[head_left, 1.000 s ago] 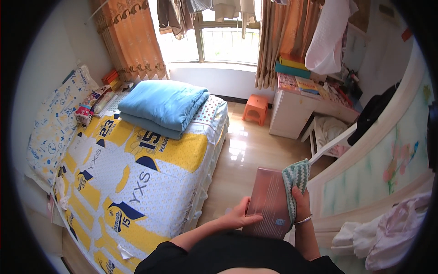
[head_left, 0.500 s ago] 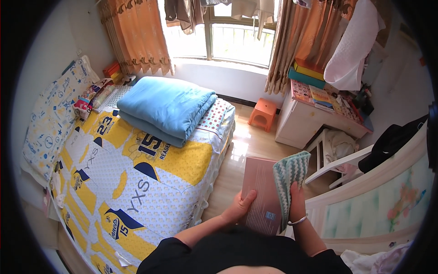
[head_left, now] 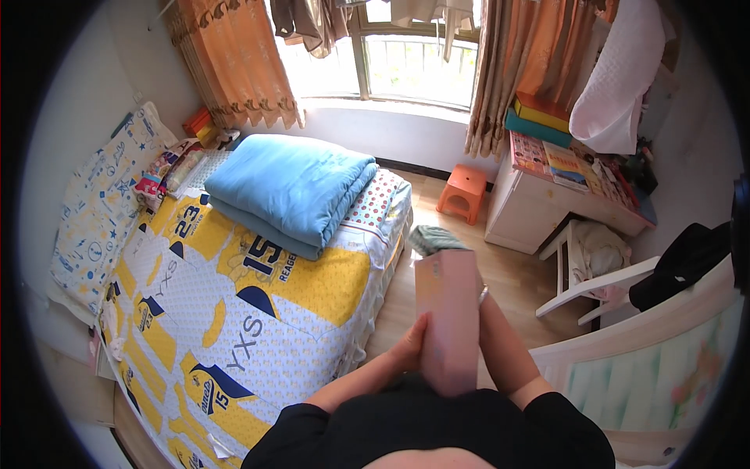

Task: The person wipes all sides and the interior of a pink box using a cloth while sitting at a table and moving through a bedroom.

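Observation:
A long pink box [head_left: 449,320] is tipped up in front of me, its narrow side toward me. My left hand [head_left: 409,341] is closed on its left edge, with the thumb along the side. Beyond the box's far end a green-and-white patterned cloth [head_left: 437,238] sticks out, folded over. My right hand [head_left: 483,300] reaches behind the box, with a bracelet at the wrist. Its fingers are hidden there, and the cloth shows just past them.
A bed [head_left: 183,313] with a folded blue quilt [head_left: 289,187] stands on the left. An orange stool [head_left: 462,194] is near the window, a cabinet [head_left: 523,199] far right. A white chair [head_left: 594,285] with clothing and a pale panel [head_left: 633,375] are at right.
The box has turned from its broad printed face to its narrow side. The cloth and my right hand have swung left behind it, the cloth now past the box's far end.

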The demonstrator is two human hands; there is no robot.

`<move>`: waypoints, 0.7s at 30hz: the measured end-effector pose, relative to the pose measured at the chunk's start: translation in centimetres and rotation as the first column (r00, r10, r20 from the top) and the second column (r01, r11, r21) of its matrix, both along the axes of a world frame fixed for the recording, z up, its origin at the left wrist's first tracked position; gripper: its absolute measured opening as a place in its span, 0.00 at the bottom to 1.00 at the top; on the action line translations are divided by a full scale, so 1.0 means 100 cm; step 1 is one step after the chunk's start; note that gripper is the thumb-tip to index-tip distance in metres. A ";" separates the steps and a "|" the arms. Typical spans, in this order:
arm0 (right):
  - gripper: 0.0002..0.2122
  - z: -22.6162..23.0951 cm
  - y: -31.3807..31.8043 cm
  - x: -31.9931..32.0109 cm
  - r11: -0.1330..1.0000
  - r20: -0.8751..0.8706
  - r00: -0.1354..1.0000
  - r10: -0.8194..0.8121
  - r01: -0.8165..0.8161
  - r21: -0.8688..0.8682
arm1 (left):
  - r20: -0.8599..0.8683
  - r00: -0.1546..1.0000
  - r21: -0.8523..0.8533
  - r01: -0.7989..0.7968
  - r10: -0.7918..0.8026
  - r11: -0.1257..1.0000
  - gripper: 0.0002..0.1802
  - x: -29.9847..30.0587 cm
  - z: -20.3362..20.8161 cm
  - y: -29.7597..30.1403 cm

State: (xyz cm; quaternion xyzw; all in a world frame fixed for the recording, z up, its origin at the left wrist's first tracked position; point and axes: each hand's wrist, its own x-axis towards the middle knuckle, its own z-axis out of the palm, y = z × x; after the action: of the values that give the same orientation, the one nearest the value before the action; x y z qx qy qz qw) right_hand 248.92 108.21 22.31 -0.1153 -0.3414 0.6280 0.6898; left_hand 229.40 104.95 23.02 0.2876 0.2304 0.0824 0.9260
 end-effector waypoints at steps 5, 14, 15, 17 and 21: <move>0.16 -0.052 0.044 0.011 0.900 -0.231 0.973 0.015 -0.114 -0.421 | 0.650 0.755 -0.204 0.290 -0.092 0.935 0.30 0.032 -0.028 0.041; 0.17 0.017 0.048 0.069 0.761 0.480 0.735 -0.479 0.620 -0.191 | 0.127 0.989 -0.194 0.094 -0.070 0.977 0.23 0.086 -0.111 0.087; 0.17 0.010 0.043 0.094 0.758 0.365 0.799 -0.478 0.585 -0.288 | -0.040 0.999 -0.102 -0.029 0.025 0.994 0.24 0.091 -0.034 0.084; 0.16 0.010 0.042 0.113 0.723 0.254 0.820 -0.513 0.572 -0.388 | -0.199 0.970 0.010 -0.142 0.141 0.990 0.25 0.090 0.044 0.083; 0.15 0.040 0.041 0.131 0.622 0.585 0.724 -0.364 0.657 -0.426 | 0.175 0.971 0.207 -0.197 0.162 0.958 0.34 0.090 0.057 0.098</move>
State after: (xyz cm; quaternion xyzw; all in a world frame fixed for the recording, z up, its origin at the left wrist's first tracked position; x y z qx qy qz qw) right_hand 262.00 112.30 26.31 -0.5651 -0.2194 0.4283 0.6701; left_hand 238.41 114.75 28.73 0.3602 0.1718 0.2140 0.8916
